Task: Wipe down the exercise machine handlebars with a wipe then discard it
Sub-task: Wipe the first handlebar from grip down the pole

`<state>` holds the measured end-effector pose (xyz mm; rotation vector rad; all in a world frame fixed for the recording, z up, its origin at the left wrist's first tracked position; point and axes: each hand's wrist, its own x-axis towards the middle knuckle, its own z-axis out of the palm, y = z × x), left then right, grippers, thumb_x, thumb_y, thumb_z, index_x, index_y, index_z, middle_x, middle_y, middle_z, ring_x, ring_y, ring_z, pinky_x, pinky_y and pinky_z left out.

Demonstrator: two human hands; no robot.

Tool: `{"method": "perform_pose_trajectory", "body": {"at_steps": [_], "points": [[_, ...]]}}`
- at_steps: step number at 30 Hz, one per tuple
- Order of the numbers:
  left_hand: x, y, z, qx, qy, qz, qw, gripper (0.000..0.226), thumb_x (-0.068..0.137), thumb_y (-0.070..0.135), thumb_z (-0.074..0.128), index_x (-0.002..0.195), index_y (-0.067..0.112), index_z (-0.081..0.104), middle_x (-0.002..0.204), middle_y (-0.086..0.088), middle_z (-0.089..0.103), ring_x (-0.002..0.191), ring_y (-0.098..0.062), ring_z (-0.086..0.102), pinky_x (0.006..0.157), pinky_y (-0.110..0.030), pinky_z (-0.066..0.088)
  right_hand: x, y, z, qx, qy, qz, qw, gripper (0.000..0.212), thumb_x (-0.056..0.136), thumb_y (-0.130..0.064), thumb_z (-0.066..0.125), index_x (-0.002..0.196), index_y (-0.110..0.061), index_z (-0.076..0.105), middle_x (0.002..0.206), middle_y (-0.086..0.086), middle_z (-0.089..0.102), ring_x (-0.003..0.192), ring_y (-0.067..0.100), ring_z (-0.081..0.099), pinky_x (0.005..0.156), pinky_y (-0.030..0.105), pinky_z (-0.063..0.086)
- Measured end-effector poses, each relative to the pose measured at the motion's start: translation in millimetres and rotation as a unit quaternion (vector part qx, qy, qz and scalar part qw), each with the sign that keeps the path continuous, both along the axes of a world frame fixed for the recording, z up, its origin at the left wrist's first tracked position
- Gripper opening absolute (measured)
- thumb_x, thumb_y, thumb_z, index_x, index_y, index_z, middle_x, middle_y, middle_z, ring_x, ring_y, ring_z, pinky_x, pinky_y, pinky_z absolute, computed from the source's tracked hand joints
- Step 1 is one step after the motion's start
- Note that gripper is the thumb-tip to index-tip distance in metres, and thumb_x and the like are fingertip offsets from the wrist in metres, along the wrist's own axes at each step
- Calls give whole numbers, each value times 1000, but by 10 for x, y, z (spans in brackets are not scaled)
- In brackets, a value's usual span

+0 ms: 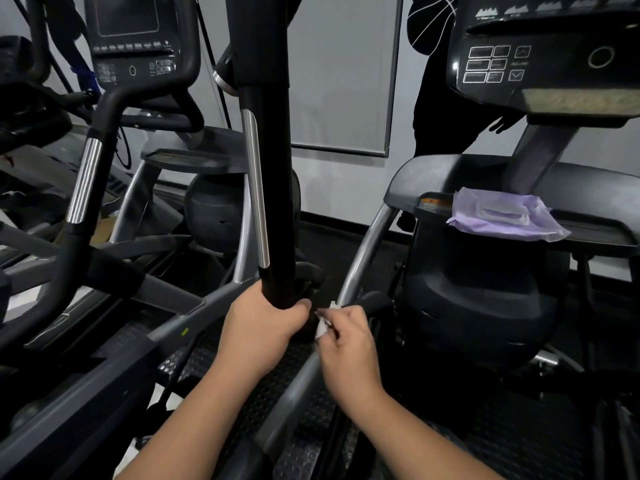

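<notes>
- Black foam is covering the upright handlebar [273,188], which is running down the middle of the view with a chrome contact strip [255,188] along its left side
- The left hand [263,327] is grasping the lower end of this handlebar, fingers wrapping behind it and thumb lying across the front
- The right hand [346,344] is pinching a small crumpled white wipe [323,325] between thumb and fingertips, just beside the left thumb and near the base of the bar
- A purple wipes packet [502,216] is lying on the grey shroud [433,181] of the machine at right, below its console [540,53]
- A second console [138,39] is standing at upper left; dark rubber flooring [519,445] is lying beneath
</notes>
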<state>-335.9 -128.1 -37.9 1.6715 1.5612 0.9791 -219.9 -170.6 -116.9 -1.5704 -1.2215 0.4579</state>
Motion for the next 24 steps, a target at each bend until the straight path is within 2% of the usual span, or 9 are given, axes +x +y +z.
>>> {"method": "perform_pose_trajectory", "body": {"at_steps": [3, 5, 8, 12, 14, 17, 20, 22, 24], "points": [[-3, 31, -37, -3, -10, -1, 1000, 16, 70, 30, 82, 76, 29, 66, 71, 9, 71, 70, -4, 67, 64, -30, 52, -59, 26, 58, 3, -12, 31, 999, 25, 85, 0, 55, 93, -19, 70, 95, -9, 50, 90, 7, 56, 79, 18, 47], [-8, 35, -50, -5, -16, -4, 1000, 16, 71, 30, 82, 76, 30, 66, 72, 8, 71, 71, -6, 68, 65, -31, 53, -35, 63, 44, -2, -20, 43, 999, 22, 85, -2, 56, 89, -19, 70, 92, -11, 50, 92, 14, 56, 80, 25, 48], [-22, 27, -56, -5, -18, -13, 1000, 16, 71, 32, 81, 76, 31, 66, 73, 8, 71, 73, -8, 68, 65, -32, 53, 179, 172, 57, -45, -46, 5, 998, 23, 87, -1, 59, 95, -15, 75, 90, -14, 46, 97, 17, 54, 87, 26, 45], [-11, 40, -64, -5, -29, -12, 999, 22, 61, 44, 76, 76, 31, 67, 72, 13, 71, 73, -8, 68, 65, -33, 54, 117, 208, 206, -56, -122, 87, 987, 15, 83, -1, 54, 79, -10, 65, 87, -6, 49, 95, 20, 50, 84, 28, 41], [-2, 40, -64, -6, -32, -13, 999, 26, 58, 47, 73, 77, 30, 68, 73, 10, 72, 74, -9, 69, 67, -35, 55, 218, 278, 165, -75, -134, 84, 985, 14, 84, -6, 55, 83, -11, 69, 90, -2, 56, 98, 23, 51, 87, 32, 43], [-9, 27, -52, -4, -24, -17, 1000, 20, 65, 40, 79, 76, 30, 66, 71, 9, 70, 74, -7, 67, 65, -31, 51, 398, 393, 232, -155, -179, 66, 969, 22, 88, -14, 54, 93, -21, 75, 103, -1, 63, 107, 26, 50, 96, 42, 44], [-10, 32, -58, -8, -25, -9, 1000, 18, 71, 29, 82, 75, 29, 65, 69, 9, 69, 73, -9, 67, 63, -31, 51, 245, 385, 342, -128, -192, 151, 961, 28, 85, -23, 49, 96, -17, 75, 101, 2, 63, 104, 29, 54, 92, 41, 46], [-8, 32, -60, -9, -29, -10, 1000, 18, 72, 28, 82, 75, 31, 65, 68, 13, 69, 72, -3, 66, 62, -27, 49, 287, 397, 302, -127, -149, 158, 968, 24, 84, -19, 53, 92, -19, 76, 93, -7, 59, 102, 27, 56, 91, 40, 47], [-8, 24, -45, -8, -28, -18, 999, 18, 72, 29, 82, 76, 35, 65, 69, 17, 69, 71, 3, 64, 61, -23, 45, 443, 459, 241, -151, -151, 118, 970, 24, 87, -12, 56, 88, -26, 76, 89, -17, 54, 103, 21, 52, 96, 42, 45]]}}
